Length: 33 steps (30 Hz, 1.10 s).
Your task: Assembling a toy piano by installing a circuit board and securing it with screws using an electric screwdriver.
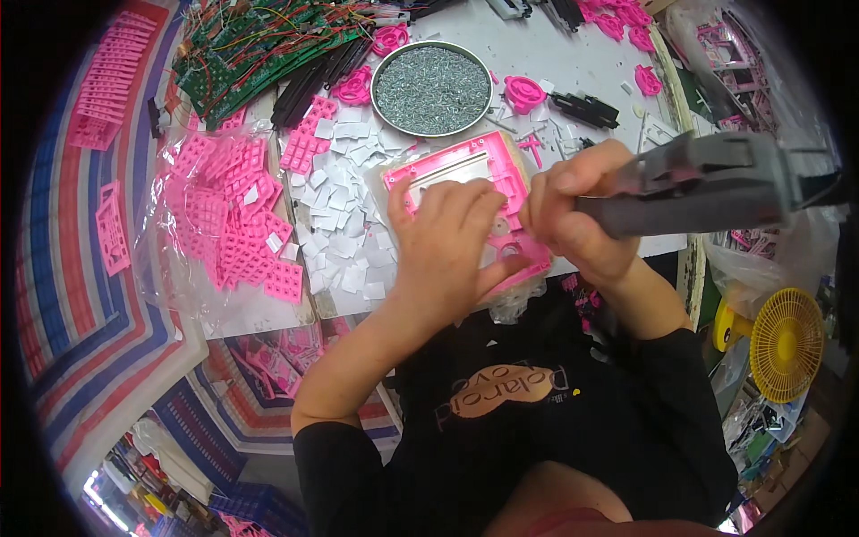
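A pink plastic housing [483,161] with a rectangular window lies on the white table near its front edge. My left hand [447,246] lies flat on it, fingers spread, pressing it down. My right hand [573,219] is shut on the grey handle of an electric screwdriver [707,183], which stretches off to the right. Its tip is hidden behind my fingers, close to the housing's right side.
A round metal dish of small screws [432,88] stands behind the housing. White paper squares [344,215] lie scattered to the left, beside a clear bag of pink keypad pieces [228,219]. Green circuit boards [259,40] sit at the back left. A yellow fan [783,345] stands at the lower right.
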Motion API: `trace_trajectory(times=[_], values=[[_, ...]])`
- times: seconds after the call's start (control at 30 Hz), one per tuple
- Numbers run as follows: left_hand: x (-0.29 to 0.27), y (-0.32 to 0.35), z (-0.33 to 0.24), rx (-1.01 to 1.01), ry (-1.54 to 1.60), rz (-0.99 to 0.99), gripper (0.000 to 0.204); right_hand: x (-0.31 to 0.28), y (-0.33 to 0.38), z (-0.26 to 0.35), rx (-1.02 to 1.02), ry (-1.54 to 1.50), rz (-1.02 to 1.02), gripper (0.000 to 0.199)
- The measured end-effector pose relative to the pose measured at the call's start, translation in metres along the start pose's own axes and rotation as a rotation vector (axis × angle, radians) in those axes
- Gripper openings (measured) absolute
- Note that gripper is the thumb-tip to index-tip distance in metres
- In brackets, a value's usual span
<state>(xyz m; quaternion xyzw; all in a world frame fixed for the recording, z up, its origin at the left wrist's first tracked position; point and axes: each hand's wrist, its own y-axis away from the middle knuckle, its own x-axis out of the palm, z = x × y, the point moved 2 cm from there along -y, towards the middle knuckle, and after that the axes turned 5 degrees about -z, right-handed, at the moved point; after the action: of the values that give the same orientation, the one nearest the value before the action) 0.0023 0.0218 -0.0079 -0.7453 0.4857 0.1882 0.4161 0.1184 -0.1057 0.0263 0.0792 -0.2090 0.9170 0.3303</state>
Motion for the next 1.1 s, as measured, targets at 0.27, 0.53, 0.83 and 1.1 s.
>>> trace_trajectory(times=[0.27, 0.53, 0.83, 1.1], values=[[0.009, 0.019, 0.011, 0.026, -0.138, 0.123, 0.038, -0.010, 0.012, -0.028, -0.040, 0.291, 0.087, 0.030], [0.015, 0.022, 0.010, 0.003, -0.151, 0.078, 0.027, -0.008, 0.014, -0.037, 0.030, 0.389, 0.200, 0.030], [-0.114, 0.047, 0.086, -0.318, -0.656, -0.133, 0.026, -0.032, -0.041, 0.011, -0.093, -0.145, 0.104, 0.037], [-0.143, 0.060, 0.104, -0.485, 0.080, -0.552, 0.006, -0.035, -0.062, 0.011, -0.083, 0.046, -0.087, 0.045]])
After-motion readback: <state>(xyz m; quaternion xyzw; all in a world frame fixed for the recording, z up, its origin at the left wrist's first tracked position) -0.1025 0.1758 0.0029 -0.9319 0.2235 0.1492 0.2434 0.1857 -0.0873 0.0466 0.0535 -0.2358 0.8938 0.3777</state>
